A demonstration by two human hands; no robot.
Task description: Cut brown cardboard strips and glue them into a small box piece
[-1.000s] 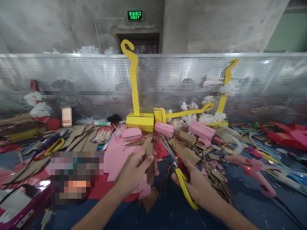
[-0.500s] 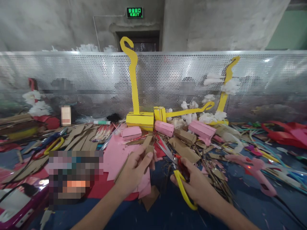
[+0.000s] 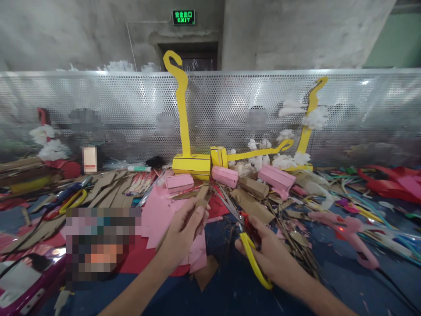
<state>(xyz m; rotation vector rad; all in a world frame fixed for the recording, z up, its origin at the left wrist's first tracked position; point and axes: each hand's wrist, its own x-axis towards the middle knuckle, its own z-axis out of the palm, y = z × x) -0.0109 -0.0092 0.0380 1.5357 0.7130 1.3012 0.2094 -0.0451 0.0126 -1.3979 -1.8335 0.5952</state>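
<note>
My left hand (image 3: pixel 184 226) pinches a strip of brown cardboard (image 3: pixel 202 195) between thumb and fingers, above the pink paper sheets (image 3: pixel 154 219). Its lower end is hidden by my fingers. In my right hand (image 3: pixel 271 252) is a pair of scissors (image 3: pixel 251 259) with yellow and red handles. Their blades point up and to the left, slightly parted, a short way right of the cardboard and not touching it. Behind both hands lie small pink boxes (image 3: pixel 225 176) and a brown cardboard box (image 3: pixel 254 186).
A yellow hook-topped stand (image 3: pixel 184 118) rises behind the boxes, before a perforated metal panel (image 3: pixel 217 105). On the right lies a pink glue gun (image 3: pixel 357 239) with a lit red light and a cord. Cardboard strips (image 3: pixel 112 184) and scraps litter the blue tabletop (image 3: pixel 226 281).
My left thumb and fingers have shifted slightly left and closed further around the cardboard strip. The scissors in my right hand have barely moved.
</note>
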